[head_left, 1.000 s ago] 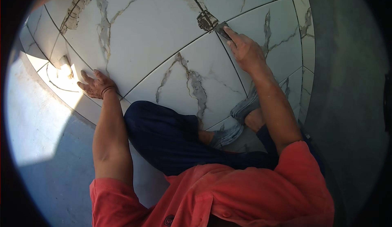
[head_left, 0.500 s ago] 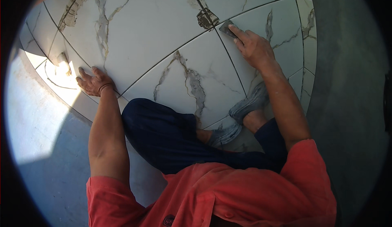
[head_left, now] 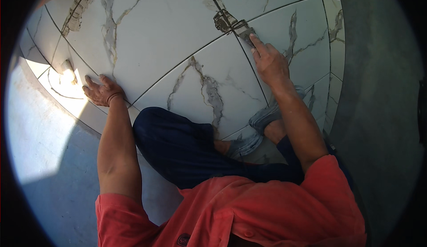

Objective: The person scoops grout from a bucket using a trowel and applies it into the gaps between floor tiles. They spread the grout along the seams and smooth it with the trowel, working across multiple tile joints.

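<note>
My right hand [head_left: 272,65] is closed around a small grey scraper [head_left: 247,35], with the index finger stretched along its top. The blade lies on the tile just right of a joint crossing, with a dark wet band of grout by its edge. Left of that crossing, a lumpy patch of brownish-grey grout [head_left: 223,21] covers part of a joint. My left hand [head_left: 105,90] rests flat on the white, grey-veined tiles [head_left: 155,51], its fingers spread; it holds nothing.
Another grout smear [head_left: 81,7] runs along a joint at the far left. A small pale object [head_left: 67,71] sits in bright sunlight beyond my left hand. My folded legs and grey-shod feet [head_left: 267,116] are close to the working area. Bare grey floor [head_left: 378,127] borders the tiles.
My right hand has shifted slightly left and toward me with the scraper. A dark grout band now shows right of the joint crossing. My left hand has barely moved.
</note>
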### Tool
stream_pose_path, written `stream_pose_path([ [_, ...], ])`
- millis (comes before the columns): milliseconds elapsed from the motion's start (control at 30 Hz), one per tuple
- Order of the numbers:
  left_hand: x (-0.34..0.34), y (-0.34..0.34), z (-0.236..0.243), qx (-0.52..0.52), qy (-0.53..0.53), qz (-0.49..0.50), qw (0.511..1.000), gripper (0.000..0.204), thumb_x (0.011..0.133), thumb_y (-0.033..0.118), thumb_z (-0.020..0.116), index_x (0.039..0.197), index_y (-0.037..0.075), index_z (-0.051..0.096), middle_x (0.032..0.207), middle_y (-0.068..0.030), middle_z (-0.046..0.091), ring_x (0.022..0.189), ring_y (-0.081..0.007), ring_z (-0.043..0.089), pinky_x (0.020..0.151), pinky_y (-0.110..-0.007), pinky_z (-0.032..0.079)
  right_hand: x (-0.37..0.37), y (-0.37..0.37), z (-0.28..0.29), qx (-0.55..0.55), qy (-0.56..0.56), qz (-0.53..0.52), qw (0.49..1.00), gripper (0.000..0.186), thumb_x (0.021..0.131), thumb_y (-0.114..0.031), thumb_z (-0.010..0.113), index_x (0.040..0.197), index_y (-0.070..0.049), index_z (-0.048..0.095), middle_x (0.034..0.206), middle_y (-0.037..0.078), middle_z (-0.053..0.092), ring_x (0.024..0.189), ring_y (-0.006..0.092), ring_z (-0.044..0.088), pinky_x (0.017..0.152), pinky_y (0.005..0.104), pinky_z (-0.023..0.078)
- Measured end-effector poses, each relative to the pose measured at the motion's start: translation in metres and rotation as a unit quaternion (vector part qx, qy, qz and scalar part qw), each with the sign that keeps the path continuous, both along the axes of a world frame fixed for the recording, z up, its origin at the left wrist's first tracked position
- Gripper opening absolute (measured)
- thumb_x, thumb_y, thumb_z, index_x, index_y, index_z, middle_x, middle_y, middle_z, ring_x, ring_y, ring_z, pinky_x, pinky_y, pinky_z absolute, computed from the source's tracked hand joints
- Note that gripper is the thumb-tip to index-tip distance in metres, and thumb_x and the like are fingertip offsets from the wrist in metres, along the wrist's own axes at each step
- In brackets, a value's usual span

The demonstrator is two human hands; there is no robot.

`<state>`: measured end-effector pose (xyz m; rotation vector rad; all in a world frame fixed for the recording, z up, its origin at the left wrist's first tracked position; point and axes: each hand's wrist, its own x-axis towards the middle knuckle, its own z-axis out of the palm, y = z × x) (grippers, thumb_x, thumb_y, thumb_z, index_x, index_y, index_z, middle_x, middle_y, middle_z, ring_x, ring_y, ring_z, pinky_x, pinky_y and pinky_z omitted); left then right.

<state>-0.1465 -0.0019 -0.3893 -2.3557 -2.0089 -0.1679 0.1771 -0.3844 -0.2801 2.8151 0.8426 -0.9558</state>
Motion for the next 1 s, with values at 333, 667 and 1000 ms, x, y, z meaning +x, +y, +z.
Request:
stream_pose_path([
  [333, -0.004, 0.002, -0.006, 0.008, 0.014, -0.007, 1.000, 0.071, 0.097, 0.054, 0.049, 0.159, 0.020, 0.040, 0.162, -0.0241, 0.035, 0.152, -0.0374, 0.031, 0.125, -0.049, 0.022, 0.010, 0.009, 0.003, -0.012, 0.002, -0.017, 1.000, 0.044, 0.104, -0.030, 0.058, 0.148, -0.027, 0.056, 0.091, 0.015, 0.066, 0.087, 0.0375, 0.069, 0.080, 0.0516, 0.057],
  [667, 0.004, 0.000, 0.000, -0.015, 0.008, -0.006, 1.000, 0.073, 0.096, 0.055, 0.048, 0.160, 0.020, 0.038, 0.163, -0.0237, 0.033, 0.153, -0.0368, 0.029, 0.125, -0.050, 0.021, 0.017, -0.002, 0.004, 0.010, -0.007, 0.001, 1.000, 0.046, 0.106, -0.031, 0.054, 0.151, -0.024, 0.052, 0.096, 0.016, 0.066, 0.086, 0.0383, 0.071, 0.079, 0.0511, 0.059],
  [1000, 0.002, 0.004, -0.002, -0.011, 0.007, -0.001, 1.000, 0.072, 0.096, 0.053, 0.050, 0.159, 0.022, 0.040, 0.163, -0.0242, 0.033, 0.153, -0.0364, 0.029, 0.125, -0.049, 0.020, 0.017, -0.020, -0.014, 0.065, -0.047, -0.001, 0.997, 0.045, 0.104, -0.029, 0.058, 0.149, -0.028, 0.055, 0.090, 0.014, 0.064, 0.081, 0.0372, 0.070, 0.073, 0.0512, 0.059],
])
